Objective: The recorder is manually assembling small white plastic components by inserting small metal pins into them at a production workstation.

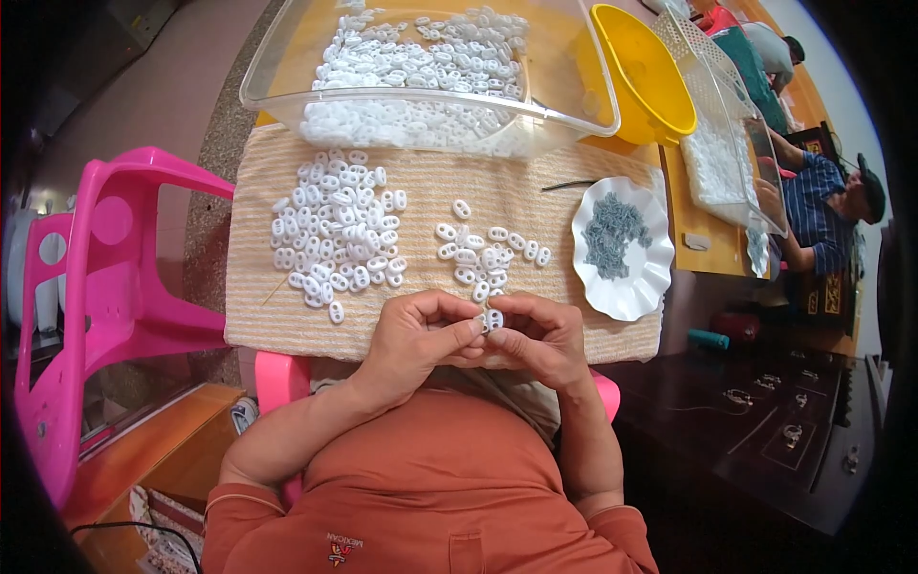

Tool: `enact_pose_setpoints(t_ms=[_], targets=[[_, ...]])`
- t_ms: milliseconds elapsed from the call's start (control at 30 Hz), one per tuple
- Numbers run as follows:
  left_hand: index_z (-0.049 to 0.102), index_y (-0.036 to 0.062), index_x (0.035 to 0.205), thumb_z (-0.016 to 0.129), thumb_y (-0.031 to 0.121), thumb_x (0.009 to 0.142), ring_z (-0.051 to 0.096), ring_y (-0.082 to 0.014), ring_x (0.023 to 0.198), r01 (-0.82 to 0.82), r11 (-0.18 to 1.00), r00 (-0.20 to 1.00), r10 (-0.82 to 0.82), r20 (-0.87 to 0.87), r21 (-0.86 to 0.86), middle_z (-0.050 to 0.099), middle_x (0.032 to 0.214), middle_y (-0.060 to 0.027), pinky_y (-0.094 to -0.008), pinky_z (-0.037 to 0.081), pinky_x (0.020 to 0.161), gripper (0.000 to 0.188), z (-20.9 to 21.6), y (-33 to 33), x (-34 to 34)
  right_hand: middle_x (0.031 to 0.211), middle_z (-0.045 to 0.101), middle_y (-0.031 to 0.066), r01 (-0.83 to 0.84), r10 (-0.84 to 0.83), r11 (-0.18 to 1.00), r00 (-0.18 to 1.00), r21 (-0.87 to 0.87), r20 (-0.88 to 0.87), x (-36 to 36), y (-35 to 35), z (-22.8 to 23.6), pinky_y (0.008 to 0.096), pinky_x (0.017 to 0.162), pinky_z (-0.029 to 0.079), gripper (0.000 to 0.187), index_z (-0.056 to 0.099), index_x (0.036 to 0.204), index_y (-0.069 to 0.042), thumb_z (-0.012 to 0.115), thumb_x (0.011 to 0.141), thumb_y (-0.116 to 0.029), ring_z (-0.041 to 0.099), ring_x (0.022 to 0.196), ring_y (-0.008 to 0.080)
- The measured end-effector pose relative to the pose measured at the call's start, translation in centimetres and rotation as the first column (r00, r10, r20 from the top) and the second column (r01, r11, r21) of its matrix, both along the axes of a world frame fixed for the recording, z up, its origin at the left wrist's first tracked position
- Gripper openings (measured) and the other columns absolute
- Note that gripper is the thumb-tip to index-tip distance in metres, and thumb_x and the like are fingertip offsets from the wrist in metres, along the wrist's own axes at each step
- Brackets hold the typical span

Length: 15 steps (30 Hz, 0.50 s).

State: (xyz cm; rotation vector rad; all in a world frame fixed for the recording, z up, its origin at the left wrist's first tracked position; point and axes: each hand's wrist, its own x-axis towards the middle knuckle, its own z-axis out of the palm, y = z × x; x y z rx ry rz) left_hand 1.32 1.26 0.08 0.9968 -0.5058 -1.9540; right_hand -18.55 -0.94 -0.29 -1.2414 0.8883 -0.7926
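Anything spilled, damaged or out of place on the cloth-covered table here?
Nothing looks spilled or damaged: the gray pieces sit inside the scalloped plate, and the white pieces lie in loose groups on the cloth. Slightly odd, perhaps, is a thin dark stick lying alone beside the plate.

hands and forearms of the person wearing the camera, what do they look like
The left hand and right hand are bare, with no gloves or watch showing. The forearms are uncovered too, up to short rust-orange sleeves with thin, paler edging.
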Motion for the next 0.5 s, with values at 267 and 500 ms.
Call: enact_pose_setpoints(t_ms=[267,500], targets=[[0.061,-0.0016,0.1,0.062,0.002,0.088,0.065,-0.0135,0.073,0.003,1.0,1.0,-0.003,0.01,0.004,0.066,0.084,-0.0092,-0.0267,0.058,0.069,0.013,-0.17,0.1,0.02,0.1,0.064,0.0087,0.016,-0.017,0.998,1.0,0.063,0.014,0.17,0.16,0.42,0.0267,0.081,0.051,0.03,0.058,0.114,0.007,0.065,0.085,0.002,0.062,0.092,0.0146],[0.06,-0.004,0.102,0.063,0.005,0.088,0.066,-0.0133,0.075,0.001,1.0,1.0,-0.001,-0.006,-0.001,0.065,0.089,-0.0101,-0.0245,0.058,0.069,0.017,-0.31,0.15,0.07,0.103,0.064,0.0099,0.024,-0.027,0.998,0.998,0.065,0.049,0.17,0.25,0.13,0.0276,0.081,0.052,0.031,0.057,0.115,0.007,0.064,0.086,0.003,0.063,0.093,0.0157]])
